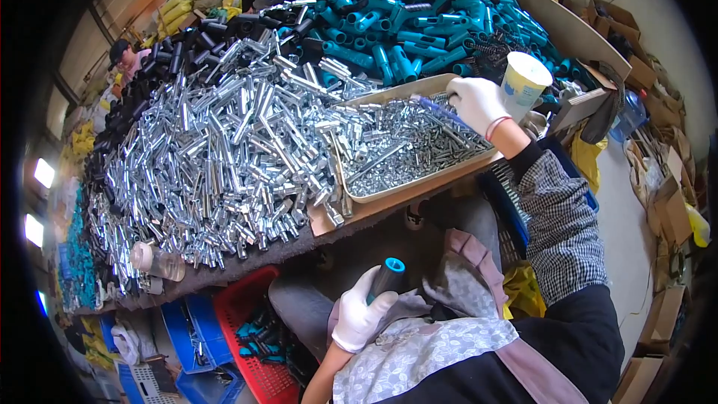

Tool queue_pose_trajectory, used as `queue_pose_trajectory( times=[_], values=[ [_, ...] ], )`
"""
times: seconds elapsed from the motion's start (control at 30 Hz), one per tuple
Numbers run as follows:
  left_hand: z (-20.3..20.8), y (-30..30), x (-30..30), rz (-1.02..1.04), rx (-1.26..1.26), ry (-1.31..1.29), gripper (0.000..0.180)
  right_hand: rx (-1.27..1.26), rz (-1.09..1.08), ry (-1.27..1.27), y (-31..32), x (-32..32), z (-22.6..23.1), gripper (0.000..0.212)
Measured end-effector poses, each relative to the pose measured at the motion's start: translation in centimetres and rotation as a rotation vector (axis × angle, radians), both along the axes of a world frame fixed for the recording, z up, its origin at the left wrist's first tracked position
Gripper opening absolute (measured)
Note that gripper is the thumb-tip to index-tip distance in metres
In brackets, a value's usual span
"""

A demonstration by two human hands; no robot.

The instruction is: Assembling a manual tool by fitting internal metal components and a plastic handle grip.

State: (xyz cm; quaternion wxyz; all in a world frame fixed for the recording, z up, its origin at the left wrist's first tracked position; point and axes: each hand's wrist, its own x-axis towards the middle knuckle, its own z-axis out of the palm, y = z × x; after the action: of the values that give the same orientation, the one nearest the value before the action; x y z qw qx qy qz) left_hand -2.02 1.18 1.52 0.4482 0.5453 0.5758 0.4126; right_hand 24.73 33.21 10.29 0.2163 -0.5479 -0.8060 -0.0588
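My left hand [360,314], in a white glove, is wrapped round a black tubular handle [388,278] with a teal rim at its upper end, held above my lap. My right hand [476,103], also gloved in white, is over the far right part of a shallow cream tray [419,188]. Its fingers are closed on a thin blue-purple stick [443,111] with a pale end, whose exact kind I cannot make out. Small metal parts [419,142] fill the tray. A white paper cup [523,82] stands just right of my right hand.
Shiny metal tubular parts [224,157] heap over the table's left. Teal handles [419,30] pile up behind the tray. A clear jar [157,262] lies near the table edge. Below are a red basket [247,288] and blue bins [187,333]. Two people sit beyond the piles.
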Motion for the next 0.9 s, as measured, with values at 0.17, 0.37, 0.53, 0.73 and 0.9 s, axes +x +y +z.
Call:
queue_pose_trajectory(
  times=[0.17, 0.37, 0.53, 0.73, 0.9],
  values=[
    [0.7, -0.3, -0.3, -0.001, -0.106, -0.025, 0.072, 0.315, 0.054, 0.198, -1.0, 0.0, -0.2, 0.012],
    [0.0, 0.1, 0.4, -0.006, -0.007, -0.050, 0.072, 0.307, -0.055, 0.125, 0.5, 1.7, -3.4, 0.014],
    [0.4, 0.0, 0.2, -0.006, -0.075, -0.075, 0.072, 0.368, -0.131, 0.084, -0.3, 1.0, -2.3, 0.026],
    [0.1, 0.1, 0.2, 0.013, -0.007, -0.031, 0.072, 0.328, -0.204, 0.048, -0.8, 0.9, -2.0, 0.034],
    [0.4, 0.0, -0.1, -0.007, -0.088, -0.040, 0.072, 0.296, -0.073, 0.322, -1.3, 1.4, -3.1, 0.023]
  ],
)
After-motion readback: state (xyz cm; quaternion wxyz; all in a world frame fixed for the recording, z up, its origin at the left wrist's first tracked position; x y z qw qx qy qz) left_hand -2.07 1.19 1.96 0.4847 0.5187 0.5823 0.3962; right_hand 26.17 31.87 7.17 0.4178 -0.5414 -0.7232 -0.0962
